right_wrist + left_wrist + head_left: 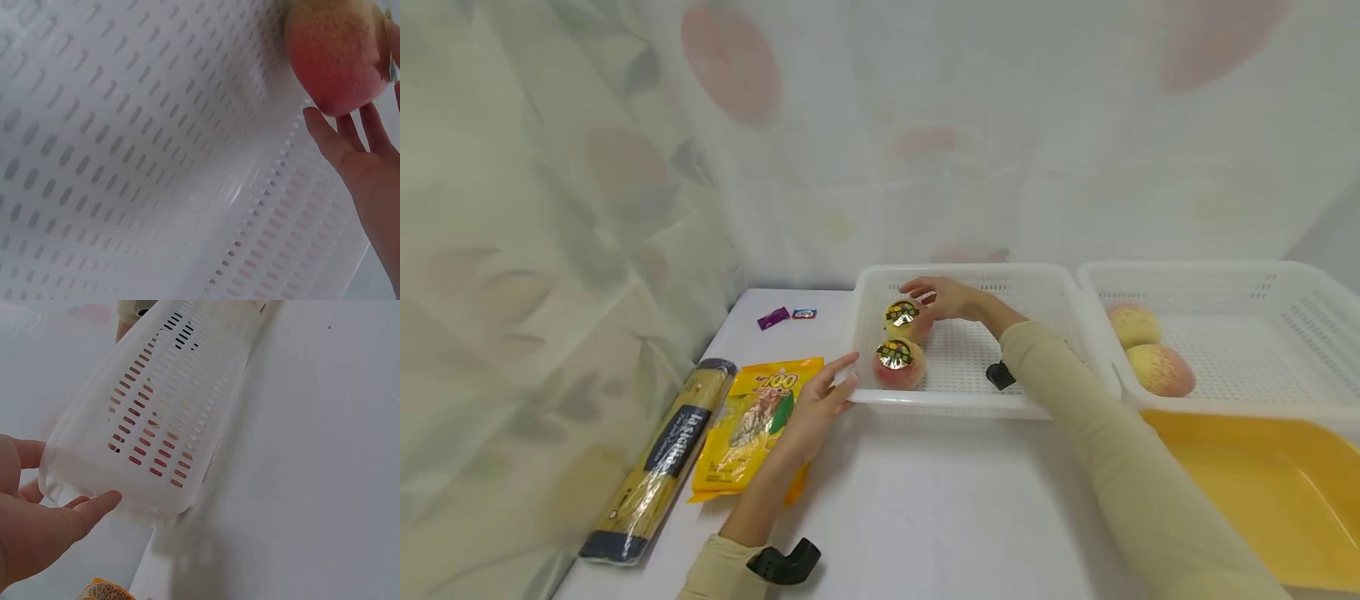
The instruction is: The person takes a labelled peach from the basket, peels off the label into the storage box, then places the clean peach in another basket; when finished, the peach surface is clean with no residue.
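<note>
The right hand reaches deep into the left white basket, fingers spread loosely and cupped around the far peach, fingertips touching its side rather than gripping it; the right wrist view shows the same fruit just past the straightened fingers, pink and yellow against the slotted basket wall. Just nearer the person than that hand sits a second peach, touching or almost touching the first, and both wear a dark round sticker on top. The left hand rests at the basket's near left corner, fingers straight and relaxed, thumb and forefinger lying against the rim; from the left wrist camera the fingertips press the outside of the rounded corner. Under and just left of that hand lies a yellow snack bag, and further left again a long pack of spaghetti, both flat on the white worktop. Beyond the left hand, toward the curtain, two small wrapped sweets lie side by side. Well to the right of the right arm stands a second white basket holding two more peaches, and in front of it a yellow tray.
</note>
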### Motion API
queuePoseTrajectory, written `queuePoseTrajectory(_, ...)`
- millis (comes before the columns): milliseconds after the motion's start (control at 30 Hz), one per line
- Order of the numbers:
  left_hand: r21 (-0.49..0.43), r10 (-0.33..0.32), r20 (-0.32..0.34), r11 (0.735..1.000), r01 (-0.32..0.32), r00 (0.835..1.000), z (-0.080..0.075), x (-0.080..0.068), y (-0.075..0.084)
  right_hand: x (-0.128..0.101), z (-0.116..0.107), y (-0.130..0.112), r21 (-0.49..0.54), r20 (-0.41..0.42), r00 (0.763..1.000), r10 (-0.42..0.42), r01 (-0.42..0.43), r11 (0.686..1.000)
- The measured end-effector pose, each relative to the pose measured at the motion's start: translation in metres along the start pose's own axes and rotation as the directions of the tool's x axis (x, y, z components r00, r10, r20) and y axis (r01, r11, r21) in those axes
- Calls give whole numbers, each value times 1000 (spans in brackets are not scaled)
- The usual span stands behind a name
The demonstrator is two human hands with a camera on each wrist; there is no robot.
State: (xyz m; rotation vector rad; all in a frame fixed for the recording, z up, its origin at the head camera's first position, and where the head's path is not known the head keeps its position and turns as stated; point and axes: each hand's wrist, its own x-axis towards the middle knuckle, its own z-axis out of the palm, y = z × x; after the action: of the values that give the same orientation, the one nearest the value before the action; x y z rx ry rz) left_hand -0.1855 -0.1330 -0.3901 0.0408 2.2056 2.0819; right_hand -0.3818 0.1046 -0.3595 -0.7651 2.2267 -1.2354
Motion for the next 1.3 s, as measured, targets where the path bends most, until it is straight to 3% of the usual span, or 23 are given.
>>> queuePoseTrajectory(333,19,-7,0,1000,7,1000,2,-1,3,8,10,-1,-223,10,1000,-22,24,974)
queuePoseTrajectory(500,22,0,-3,1000,0,1000,2,-2,4,9,12,-3,-281,-21,1000,-7,1,960)
queuePoseTrajectory(867,14,-6,9,1000,6,1000,0,0,-1,4,10,-2,-314,-59,998,-15,-4,950)
queuePoseTrajectory(1133,12,5,4,1000,-5,1000,1,0,3,-17,-14,-17,-267,-84,993,-86,61,962)
queuePoseTrajectory(1300,-4,8,9,1000,-8,1000,3,1,4,-41,-29,-35,-235,-94,981,-169,143,961)
